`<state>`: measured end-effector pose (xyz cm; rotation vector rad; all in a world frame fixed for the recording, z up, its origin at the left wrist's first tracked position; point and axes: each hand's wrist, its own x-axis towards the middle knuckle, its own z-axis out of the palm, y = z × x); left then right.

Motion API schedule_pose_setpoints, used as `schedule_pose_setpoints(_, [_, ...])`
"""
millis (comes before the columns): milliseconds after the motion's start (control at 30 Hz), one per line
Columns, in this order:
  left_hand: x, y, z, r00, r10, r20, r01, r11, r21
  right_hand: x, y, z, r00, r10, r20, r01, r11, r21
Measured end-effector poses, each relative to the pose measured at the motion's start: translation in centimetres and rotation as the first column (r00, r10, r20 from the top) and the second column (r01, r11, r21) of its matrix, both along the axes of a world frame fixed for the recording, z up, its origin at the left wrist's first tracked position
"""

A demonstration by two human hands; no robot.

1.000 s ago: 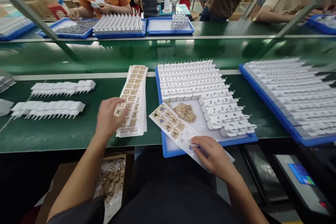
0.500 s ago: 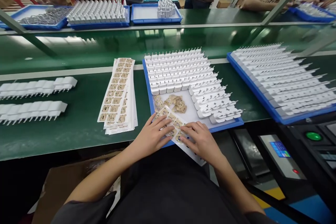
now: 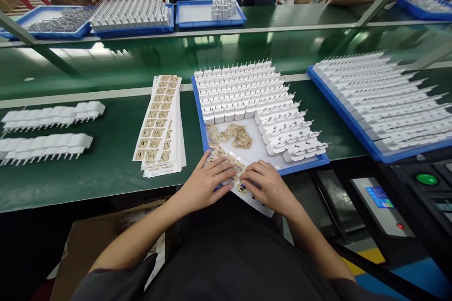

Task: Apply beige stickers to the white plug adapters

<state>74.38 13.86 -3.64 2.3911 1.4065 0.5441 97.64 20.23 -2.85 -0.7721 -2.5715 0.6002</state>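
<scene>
A white sheet of tan stickers (image 3: 259, 203) lies slanted across the near rim of the blue tray (image 3: 303, 167), its lower end sticking out toward my body. My left hand (image 3: 203, 181) rests on the sheet's left side, fingers stretched out over the stickers. On its right side my right hand (image 3: 269, 183) has thumb and fingers drawn together at the sheet; the fingertips partly hide what they pinch. Just beyond the sheet, loose tan pieces (image 3: 242, 138) are piled in the tray. Rows of white plug housings (image 3: 236, 96) with upward pins fill the tray's back and right.
Left of the tray lies a stack of sticker sheets (image 3: 160, 124). White plug housings (image 3: 45, 146) stand in two rows farther left. Another full blue tray (image 3: 348, 113) is at right, above a machine with a green button (image 3: 426, 179). Co-workers sit across the green bench.
My right fingers have drawn closer together and shifted slightly on the sheet. My left hand stays nearly still. Across the bench, a co-worker in orange has raised one hand to the white pieces.
</scene>
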Motion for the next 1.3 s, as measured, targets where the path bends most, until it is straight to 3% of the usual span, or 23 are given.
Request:
schedule_pose_setpoints(200, [-0.5, 1.3, -0.4, 1.0, 0.027, 0.007, -0.027, 0.999, -0.02, -0.1, 0.9, -0.6, 0.982, 0.001, -0.188, 0.025, 0.991, 0.134])
schedule_pose_setpoints(333, [-0.6, 1.7, -0.3, 0.999, 0.038, -0.019, -0.038, 0.999, 0.006, 0.7, 1.3, -0.8, 0.957, -0.052, -0.287, 0.093, 0.987, 0.13])
schedule_pose_setpoints(500, [0.2, 1.5, 0.7, 0.998, 0.059, -0.005, -0.057, 0.977, 0.207, 0.2, 1.1, -0.8, 0.921, -0.175, -0.348, 0.198, 0.98, 0.031])
schedule_pose_setpoints(600, [1.1, 1.6, 1.0, 0.999, 0.041, 0.029, -0.049, 0.931, 0.363, -0.7, 0.6, -0.5, 0.882, -0.238, -0.407, 0.252, 0.968, -0.02])
schedule_pose_setpoints(700, [1.6, 2.0, 0.8, 0.993, 0.057, 0.1, -0.101, 0.849, 0.519, -1.4, 0.3, 0.2, 0.889, -0.207, -0.408, 0.193, 0.978, -0.075])
schedule_pose_setpoints(800, [1.6, 2.4, 0.8, 0.982, 0.047, 0.185, -0.147, 0.804, 0.576, -1.5, 0.5, 0.7, 0.905, -0.146, -0.399, 0.104, 0.987, -0.124])
schedule_pose_setpoints(1000, [1.3, 2.4, 1.2, 0.969, 0.028, 0.247, -0.169, 0.801, 0.574, -1.1, 1.7, 1.3, 0.905, 0.0, -0.424, -0.046, 0.994, -0.097])
schedule_pose_setpoints(1300, [1.4, 2.6, 1.4, 0.956, 0.035, 0.291, -0.195, 0.818, 0.541, -1.6, 2.5, 0.9, 0.879, 0.097, -0.466, -0.097, 0.995, 0.023])
